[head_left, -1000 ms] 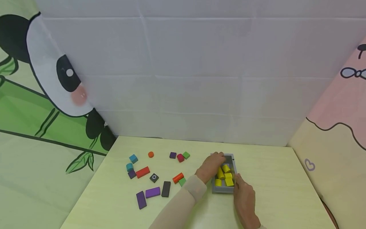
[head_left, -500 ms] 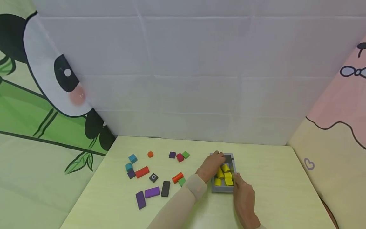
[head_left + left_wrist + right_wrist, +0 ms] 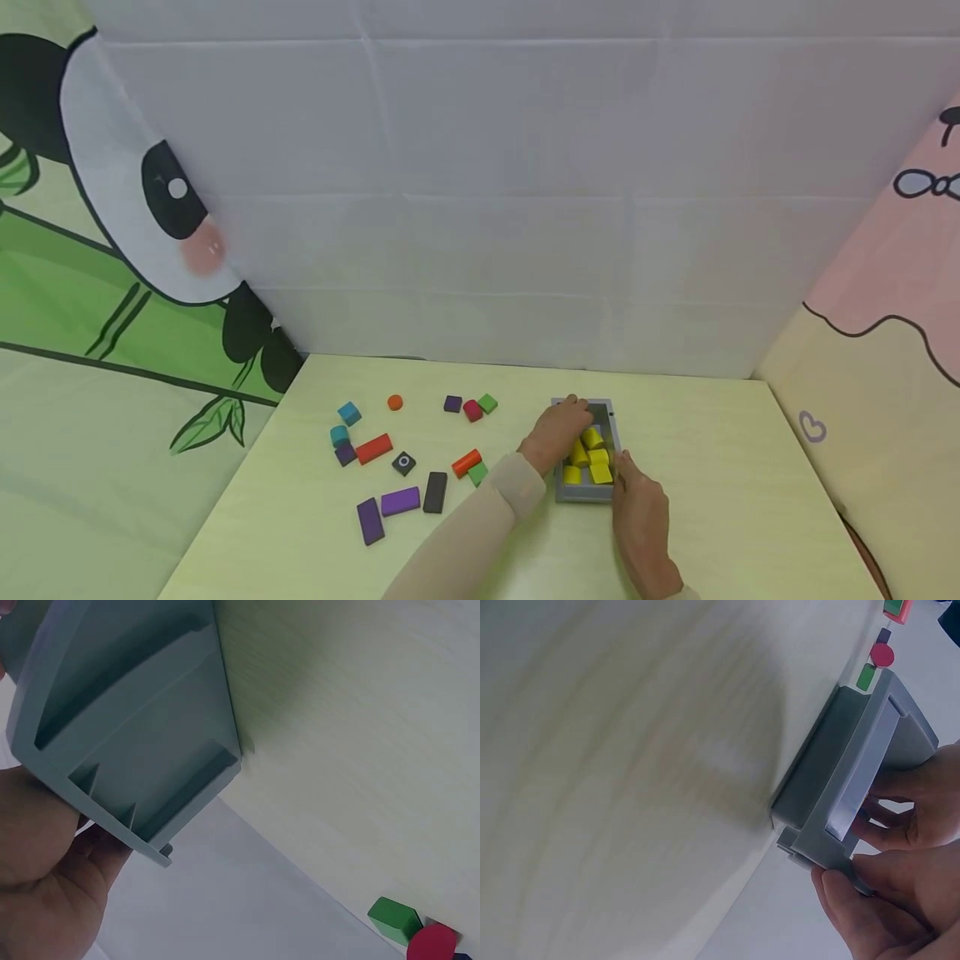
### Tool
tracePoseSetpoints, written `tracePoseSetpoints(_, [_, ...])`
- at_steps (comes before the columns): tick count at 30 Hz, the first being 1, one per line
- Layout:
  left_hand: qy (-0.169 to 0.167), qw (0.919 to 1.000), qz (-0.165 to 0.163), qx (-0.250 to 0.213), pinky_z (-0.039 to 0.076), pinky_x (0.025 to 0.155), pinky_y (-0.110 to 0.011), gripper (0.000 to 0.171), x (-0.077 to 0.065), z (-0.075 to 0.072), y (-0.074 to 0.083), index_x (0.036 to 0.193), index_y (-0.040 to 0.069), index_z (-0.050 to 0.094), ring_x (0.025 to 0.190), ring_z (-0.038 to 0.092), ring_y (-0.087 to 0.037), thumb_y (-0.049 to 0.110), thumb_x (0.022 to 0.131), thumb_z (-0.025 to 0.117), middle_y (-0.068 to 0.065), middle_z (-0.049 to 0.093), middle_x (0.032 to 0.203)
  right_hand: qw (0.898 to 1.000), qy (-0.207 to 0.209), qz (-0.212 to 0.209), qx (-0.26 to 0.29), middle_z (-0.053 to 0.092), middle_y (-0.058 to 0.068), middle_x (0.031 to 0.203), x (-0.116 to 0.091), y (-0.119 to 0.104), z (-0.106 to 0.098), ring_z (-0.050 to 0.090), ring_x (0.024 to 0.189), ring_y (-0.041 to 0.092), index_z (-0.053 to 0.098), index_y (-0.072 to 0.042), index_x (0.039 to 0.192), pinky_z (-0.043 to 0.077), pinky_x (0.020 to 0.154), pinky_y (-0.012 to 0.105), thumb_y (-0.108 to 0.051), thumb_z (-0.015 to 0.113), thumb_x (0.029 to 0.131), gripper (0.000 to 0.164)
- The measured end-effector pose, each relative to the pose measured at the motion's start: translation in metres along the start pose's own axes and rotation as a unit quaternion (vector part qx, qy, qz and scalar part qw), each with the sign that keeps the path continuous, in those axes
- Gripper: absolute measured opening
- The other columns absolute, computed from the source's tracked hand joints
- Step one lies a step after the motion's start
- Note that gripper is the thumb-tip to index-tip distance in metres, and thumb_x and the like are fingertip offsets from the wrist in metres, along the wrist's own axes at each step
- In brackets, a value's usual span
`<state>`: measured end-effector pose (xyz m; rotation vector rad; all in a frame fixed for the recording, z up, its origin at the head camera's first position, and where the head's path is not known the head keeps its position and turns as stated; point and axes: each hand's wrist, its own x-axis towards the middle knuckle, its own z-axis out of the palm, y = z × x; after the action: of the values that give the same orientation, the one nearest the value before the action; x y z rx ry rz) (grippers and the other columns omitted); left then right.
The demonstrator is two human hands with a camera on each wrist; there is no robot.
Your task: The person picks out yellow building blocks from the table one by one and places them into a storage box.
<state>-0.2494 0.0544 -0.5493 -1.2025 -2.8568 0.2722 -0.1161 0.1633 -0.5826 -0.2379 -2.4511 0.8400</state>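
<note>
A grey box (image 3: 585,494) stands on the table, right of centre, holding several yellow blocks (image 3: 600,474). My left hand (image 3: 553,437) reaches across its left side and grips the wall near the far end. In the left wrist view the fingers and thumb of the left hand (image 3: 49,877) are on the box's edge, with its ribbed outer side (image 3: 150,735) facing the camera. My right hand (image 3: 642,523) is at the near right side of the box; the right wrist view has its fingers pinching a corner. The left palm hides part of the contents.
Loose blocks lie on the left half of the table: a red cuboid (image 3: 374,449), a purple one (image 3: 401,501), a black one (image 3: 435,492), an orange cylinder (image 3: 467,463) and several small ones. A grey-white cloth wall (image 3: 510,208) closes off the back.
Both hands stay on the grey box in nearly the same place. Only a slight shift of the whole head view shows; the blocks have not visibly moved.
</note>
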Motion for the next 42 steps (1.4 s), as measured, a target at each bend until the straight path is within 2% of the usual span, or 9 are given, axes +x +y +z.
tracePoseSetpoints(9, [-0.001,1.0000,0.001,0.005,0.057,0.096,-0.019,0.024,0.0010,-0.0016,0.0021,0.121,0.021,0.077,0.114,0.063,-0.009,0.015,0.099,0.075,0.007,0.071,0.125,1.000,-0.011,0.009,0.001,0.073,0.029,0.111,0.0005,0.0000,-0.0007,0.075,0.081,0.047,0.075,0.009,0.119,0.058,0.053,0.052,0.009,0.072,0.094,0.025])
tracePoseSetpoints(19, [-0.010,0.9998,0.004,0.018,0.056,0.098,-0.020,0.021,0.0044,0.0007,0.0024,0.120,0.022,0.077,0.112,0.068,-0.009,0.014,0.100,0.073,0.008,0.074,0.123,1.000,-0.009,0.006,-0.001,0.072,0.029,0.114,-0.0002,0.0006,-0.0001,0.075,0.085,0.046,0.075,0.009,0.119,0.061,0.058,0.052,0.011,0.072,0.092,0.027])
tracePoseSetpoints(26, [-0.012,0.9995,-0.001,0.029,0.058,0.093,-0.020,0.022,0.0060,0.0014,0.0036,0.118,0.023,0.077,0.104,0.070,-0.007,0.014,0.098,0.076,0.008,0.075,0.116,1.000,-0.024,0.020,-0.002,0.069,0.028,0.121,0.0001,0.0003,-0.0013,0.074,0.095,0.047,0.073,0.009,0.123,0.063,0.067,0.055,0.011,0.071,0.093,0.030])
tracePoseSetpoints(31, [-0.003,0.9994,0.001,0.033,0.059,0.090,-0.020,0.019,0.0047,0.0010,0.0032,0.116,0.023,0.078,0.100,0.070,-0.008,0.014,0.098,0.076,0.007,0.075,0.112,0.999,-0.024,0.023,-0.004,0.069,0.028,0.122,0.0008,-0.0001,-0.0010,0.074,0.094,0.048,0.073,0.009,0.123,0.063,0.065,0.055,0.011,0.071,0.093,0.030])
tracePoseSetpoints(37, [-0.006,0.9995,0.004,0.030,0.059,0.091,-0.019,0.020,0.0029,0.0002,0.0016,0.116,0.022,0.078,0.100,0.070,-0.007,0.014,0.098,0.076,0.007,0.076,0.113,0.999,-0.031,0.032,-0.010,0.071,0.028,0.118,0.0015,-0.0016,-0.0004,0.076,0.088,0.044,0.073,0.008,0.123,0.062,0.060,0.051,0.008,0.069,0.096,0.027])
tracePoseSetpoints(42, [0.003,0.9998,0.018,0.012,0.057,0.093,-0.018,0.016,-0.0005,-0.0002,-0.0018,0.113,0.020,0.077,0.100,0.069,-0.007,0.012,0.100,0.073,0.007,0.075,0.114,0.999,-0.030,0.034,-0.012,0.071,0.028,0.117,0.0016,-0.0021,-0.0008,0.075,0.092,0.047,0.074,0.008,0.122,0.062,0.064,0.054,0.006,0.069,0.097,0.026])
